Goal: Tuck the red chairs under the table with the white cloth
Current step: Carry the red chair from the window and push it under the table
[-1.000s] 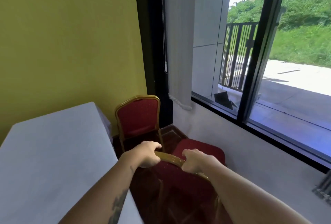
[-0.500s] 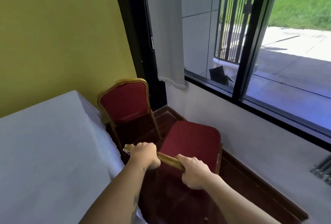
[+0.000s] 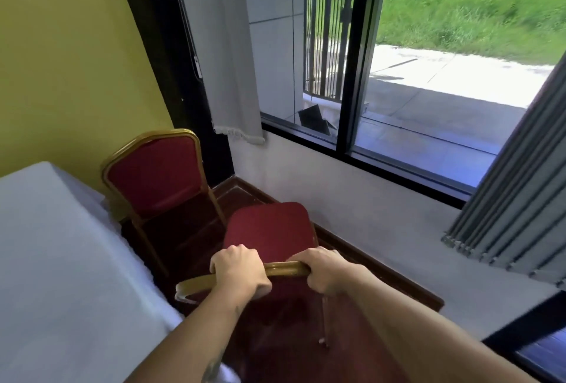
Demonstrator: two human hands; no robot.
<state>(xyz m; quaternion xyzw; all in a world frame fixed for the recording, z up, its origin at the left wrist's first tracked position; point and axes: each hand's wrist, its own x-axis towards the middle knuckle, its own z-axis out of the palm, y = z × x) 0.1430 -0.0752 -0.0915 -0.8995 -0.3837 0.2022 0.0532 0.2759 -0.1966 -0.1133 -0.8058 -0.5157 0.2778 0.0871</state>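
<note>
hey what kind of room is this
Probably a banquet or function room: red padded chairs with gold metal frames, a table draped in a white cloth, and grey vertical blinds beside a large window.

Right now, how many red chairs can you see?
2. One chair stands at the table's far end by the yellow wall. The other chair is nearer, its gold top rail gripped by both hands. More may be out of view.

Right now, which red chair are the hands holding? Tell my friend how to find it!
Find the table with the white cloth; two red chairs stand beside it. The held chair is the nearer one, below the window, both hands gripping its gold top rail. The other chair stands untouched.
</note>
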